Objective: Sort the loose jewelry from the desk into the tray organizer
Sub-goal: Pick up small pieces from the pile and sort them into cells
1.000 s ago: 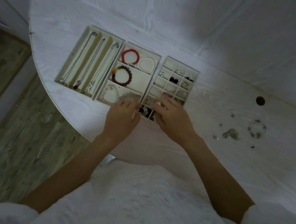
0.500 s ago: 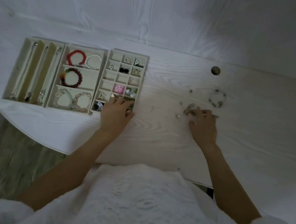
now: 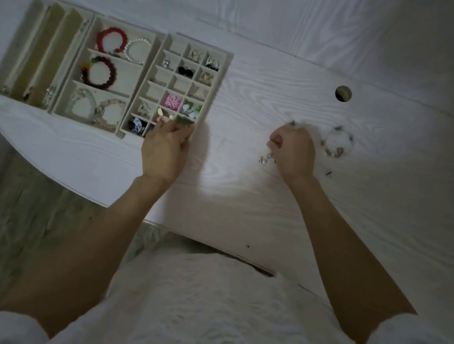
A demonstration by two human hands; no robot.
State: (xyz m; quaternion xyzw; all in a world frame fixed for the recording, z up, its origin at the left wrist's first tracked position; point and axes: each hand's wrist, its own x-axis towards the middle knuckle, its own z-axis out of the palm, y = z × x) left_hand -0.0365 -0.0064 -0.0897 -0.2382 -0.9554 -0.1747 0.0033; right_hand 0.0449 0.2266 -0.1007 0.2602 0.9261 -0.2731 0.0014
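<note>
The right hand [image 3: 292, 150] pinches a small earring [image 3: 267, 158] from the surface [image 3: 256, 96]; the tray organizer [image 3: 173, 87] lies well leftward, under the left hand [image 3: 165, 151], fingers resting loosely on its corner.

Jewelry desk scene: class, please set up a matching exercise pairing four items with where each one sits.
Items:
1. red bracelet
2. pink flower piece
3. beaded bracelet
4. left hand

Places:
A. loose on the desk, right of the right hand
B. near corner of the small-cell tray
C. far compartment of the middle tray
D. small cell in the right tray

Pairs: 1-C, 2-D, 3-A, 4-B
</note>
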